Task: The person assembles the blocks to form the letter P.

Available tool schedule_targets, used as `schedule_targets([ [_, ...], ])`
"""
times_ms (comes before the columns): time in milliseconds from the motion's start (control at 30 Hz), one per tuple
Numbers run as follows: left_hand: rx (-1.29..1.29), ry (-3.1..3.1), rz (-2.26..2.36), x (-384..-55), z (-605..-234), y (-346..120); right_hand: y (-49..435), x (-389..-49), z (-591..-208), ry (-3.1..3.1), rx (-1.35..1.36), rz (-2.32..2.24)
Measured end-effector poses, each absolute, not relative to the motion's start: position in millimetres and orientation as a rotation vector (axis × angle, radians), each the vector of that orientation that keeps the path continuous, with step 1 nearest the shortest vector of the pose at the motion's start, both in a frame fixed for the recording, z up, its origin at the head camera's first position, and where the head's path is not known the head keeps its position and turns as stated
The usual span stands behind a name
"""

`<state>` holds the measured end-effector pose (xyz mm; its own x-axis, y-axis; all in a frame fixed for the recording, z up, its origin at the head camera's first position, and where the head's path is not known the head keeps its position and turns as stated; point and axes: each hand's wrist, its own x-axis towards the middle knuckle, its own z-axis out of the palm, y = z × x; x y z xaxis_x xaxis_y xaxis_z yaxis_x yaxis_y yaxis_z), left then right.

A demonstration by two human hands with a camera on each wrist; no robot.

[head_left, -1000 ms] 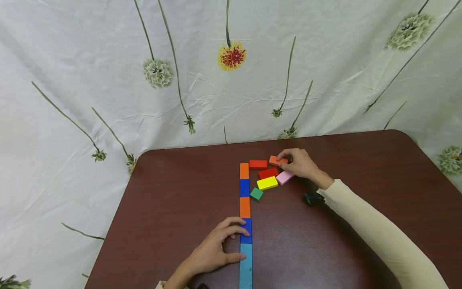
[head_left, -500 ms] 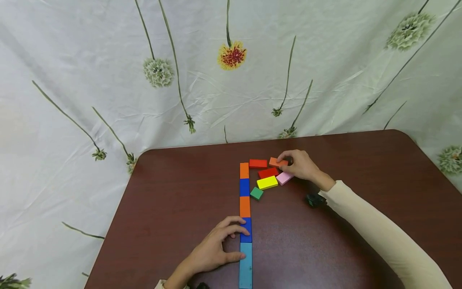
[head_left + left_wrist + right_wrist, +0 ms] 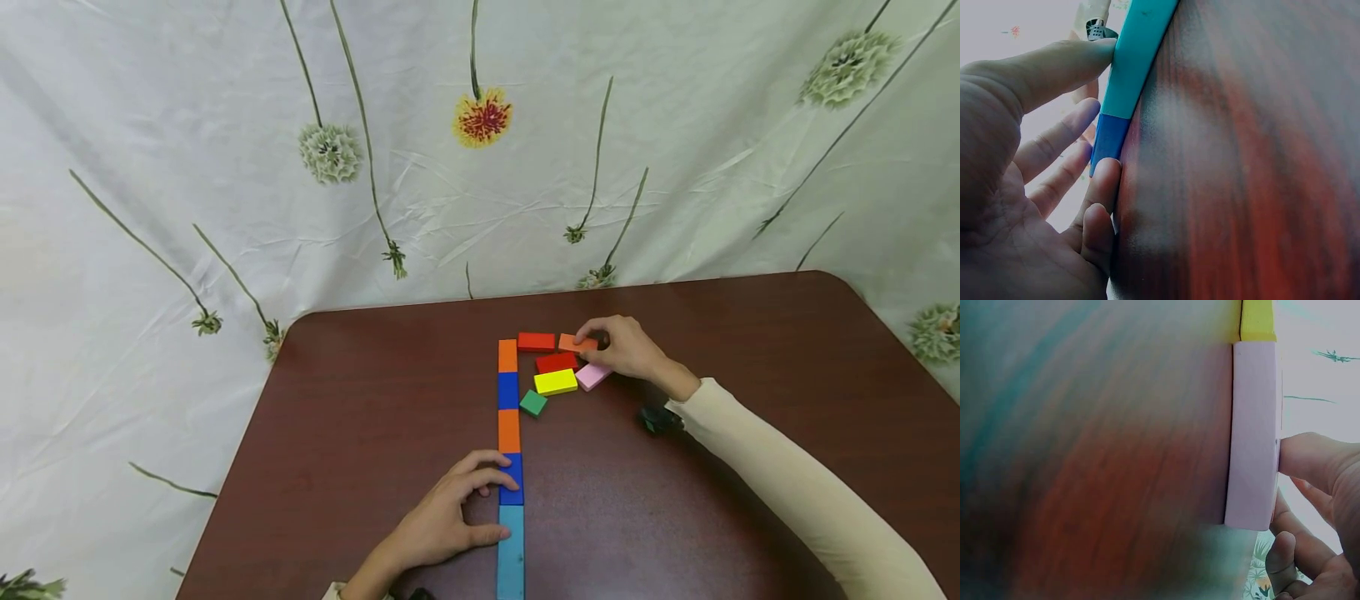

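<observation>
Outstretched right arm (image 3: 798, 479), bent fingers (image 3: 592, 324)

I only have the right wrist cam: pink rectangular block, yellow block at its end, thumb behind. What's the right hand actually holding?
Observer: In the head view, the right hand pinches a light orange rectangular block.

Operator: Left hand?

Observer: Left hand is at the column of blocks, fingertips on a dark blue rectangular block, thumb on a long teal rectangular block.

Operator: What's directly left of the light orange block?

Observer: A bright red rectangular block, between it and the column's far end in the head view. I can't tell whether they touch.
</observation>
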<state>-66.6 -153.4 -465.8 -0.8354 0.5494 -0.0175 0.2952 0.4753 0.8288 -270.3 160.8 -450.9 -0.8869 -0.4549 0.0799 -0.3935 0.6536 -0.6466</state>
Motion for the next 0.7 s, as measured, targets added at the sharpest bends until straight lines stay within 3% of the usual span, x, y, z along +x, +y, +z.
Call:
schedule_targets([
  [700,0.717,2.445,1.29,-66,-465,-154,148,-280,-447,2.755,-0.745,-1.084],
])
